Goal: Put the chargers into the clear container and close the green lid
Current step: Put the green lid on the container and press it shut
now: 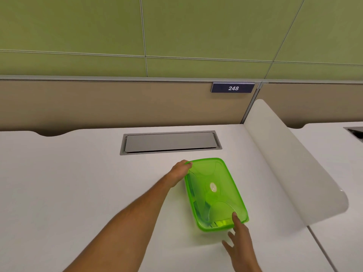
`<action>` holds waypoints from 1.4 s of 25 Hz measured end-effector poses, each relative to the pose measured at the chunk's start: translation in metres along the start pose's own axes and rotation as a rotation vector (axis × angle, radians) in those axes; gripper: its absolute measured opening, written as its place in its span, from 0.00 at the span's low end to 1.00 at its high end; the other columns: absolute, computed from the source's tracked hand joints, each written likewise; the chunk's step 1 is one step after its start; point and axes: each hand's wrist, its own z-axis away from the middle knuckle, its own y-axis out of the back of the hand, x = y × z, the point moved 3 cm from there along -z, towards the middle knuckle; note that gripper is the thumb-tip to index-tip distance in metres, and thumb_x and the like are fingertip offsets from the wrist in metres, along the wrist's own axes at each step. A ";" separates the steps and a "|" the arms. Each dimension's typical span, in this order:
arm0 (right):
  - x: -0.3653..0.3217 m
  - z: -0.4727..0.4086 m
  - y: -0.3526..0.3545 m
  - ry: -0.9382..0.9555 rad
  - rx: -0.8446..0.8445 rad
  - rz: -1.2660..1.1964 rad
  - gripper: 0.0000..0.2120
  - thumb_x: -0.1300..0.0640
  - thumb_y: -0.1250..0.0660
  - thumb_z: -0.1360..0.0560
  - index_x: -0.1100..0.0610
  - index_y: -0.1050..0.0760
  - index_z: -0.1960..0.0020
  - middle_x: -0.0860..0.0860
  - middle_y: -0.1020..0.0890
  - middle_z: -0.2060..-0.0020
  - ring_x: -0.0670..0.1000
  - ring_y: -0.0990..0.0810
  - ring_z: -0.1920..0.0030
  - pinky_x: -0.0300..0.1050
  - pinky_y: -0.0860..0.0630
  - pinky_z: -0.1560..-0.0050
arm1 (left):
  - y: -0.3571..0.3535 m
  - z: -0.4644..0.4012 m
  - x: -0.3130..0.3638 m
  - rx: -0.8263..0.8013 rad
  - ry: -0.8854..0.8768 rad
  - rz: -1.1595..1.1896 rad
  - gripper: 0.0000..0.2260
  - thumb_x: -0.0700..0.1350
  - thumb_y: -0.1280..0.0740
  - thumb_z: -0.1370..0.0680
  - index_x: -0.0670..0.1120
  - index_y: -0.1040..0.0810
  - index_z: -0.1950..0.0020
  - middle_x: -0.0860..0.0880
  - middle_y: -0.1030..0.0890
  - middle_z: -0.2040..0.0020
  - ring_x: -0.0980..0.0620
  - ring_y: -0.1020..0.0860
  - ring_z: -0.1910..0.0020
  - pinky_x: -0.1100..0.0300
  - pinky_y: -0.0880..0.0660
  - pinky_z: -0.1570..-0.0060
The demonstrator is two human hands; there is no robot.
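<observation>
We see the left hand [179, 170] curled around the far left corner of the green lid [215, 193], its fingers bent over the rim and gripping it, the forearm stretching in from the lower left. The right hand [240, 244] is spread open, palm down, near the bottom edge of the view; its index finger [235, 217] reaches forward and presses on the near right corner of the lid, while the other fingers splay loosely above the worktop [78, 183] and hold nothing.

The lid lies over the clear container [213, 225], which sits on the white worktop right of centre, its long side running away from us and slightly to the left. We cannot tell whether the lid is snapped fully home; along its left side a darker line shows beneath the edge. Through the tinted plastic we make out only dim dark shapes toward the near left of the container, too blurred to name, so we cannot say what is in it.

Behind the container a grey cable hatch [170, 142] is set flush in the worktop, its flap shut. A curved white divider [294, 163] rises to the right, well apart from the container. On the partition behind hangs a dark plate [233, 88] reading 248.
</observation>
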 end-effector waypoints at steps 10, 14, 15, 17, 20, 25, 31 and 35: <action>-0.013 0.000 -0.026 0.116 0.033 -0.044 0.21 0.45 0.38 0.23 0.54 0.30 0.34 0.53 0.24 0.45 0.51 0.24 0.55 0.52 0.27 0.52 | 0.036 0.036 -0.036 0.100 0.042 0.173 0.04 0.44 0.38 0.21 0.45 0.26 0.50 0.42 0.23 0.42 0.46 0.25 0.45 0.53 0.28 0.44; -0.024 -0.011 -0.041 0.146 0.019 0.041 0.26 0.40 0.38 0.25 0.56 0.29 0.34 0.56 0.24 0.42 0.57 0.23 0.47 0.57 0.24 0.45 | 0.059 0.053 -0.055 0.169 0.053 0.301 0.06 0.47 0.38 0.20 0.46 0.25 0.52 0.41 0.23 0.38 0.43 0.25 0.37 0.49 0.27 0.39; -0.029 -0.012 -0.048 0.161 0.011 0.076 0.27 0.39 0.39 0.25 0.56 0.29 0.34 0.57 0.23 0.41 0.58 0.23 0.45 0.59 0.24 0.42 | 0.066 0.059 -0.059 0.191 0.057 0.326 0.07 0.48 0.38 0.20 0.46 0.25 0.52 0.41 0.23 0.38 0.43 0.25 0.38 0.49 0.26 0.40; -0.042 -0.014 -0.064 0.200 -0.013 0.151 0.29 0.37 0.40 0.26 0.56 0.29 0.34 0.57 0.23 0.39 0.60 0.24 0.41 0.62 0.26 0.38 | 0.079 0.068 -0.066 0.237 0.069 0.376 0.09 0.51 0.39 0.20 0.46 0.26 0.51 0.42 0.23 0.38 0.44 0.25 0.38 0.51 0.25 0.43; -0.060 -0.017 -0.090 0.251 -0.065 0.286 0.33 0.33 0.43 0.27 0.57 0.27 0.34 0.58 0.22 0.39 0.62 0.23 0.40 0.62 0.27 0.37 | 0.096 0.081 -0.076 0.286 0.079 0.454 0.10 0.52 0.39 0.20 0.47 0.25 0.52 0.45 0.22 0.42 0.47 0.23 0.41 0.52 0.24 0.43; -0.082 -0.022 -0.133 0.321 -0.179 0.422 0.37 0.30 0.43 0.30 0.58 0.26 0.36 0.59 0.21 0.41 0.62 0.22 0.42 0.60 0.27 0.37 | 0.110 0.101 -0.088 0.357 0.092 0.571 0.09 0.52 0.38 0.20 0.47 0.24 0.53 0.46 0.22 0.47 0.50 0.23 0.49 0.52 0.24 0.44; -0.088 -0.036 -0.170 0.321 -0.294 0.503 0.38 0.32 0.39 0.30 0.61 0.28 0.34 0.61 0.22 0.39 0.63 0.23 0.41 0.60 0.27 0.36 | 0.114 0.114 -0.110 0.423 0.148 0.674 0.15 0.49 0.39 0.20 0.41 0.25 0.40 0.42 0.21 0.39 0.46 0.22 0.43 0.51 0.25 0.43; -0.087 -0.045 -0.183 0.313 -0.319 0.545 0.38 0.33 0.38 0.28 0.62 0.30 0.32 0.62 0.23 0.38 0.63 0.24 0.39 0.60 0.28 0.35 | 0.114 0.118 -0.115 0.440 0.160 0.667 0.10 0.48 0.36 0.21 0.42 0.25 0.46 0.42 0.21 0.40 0.44 0.22 0.42 0.51 0.24 0.43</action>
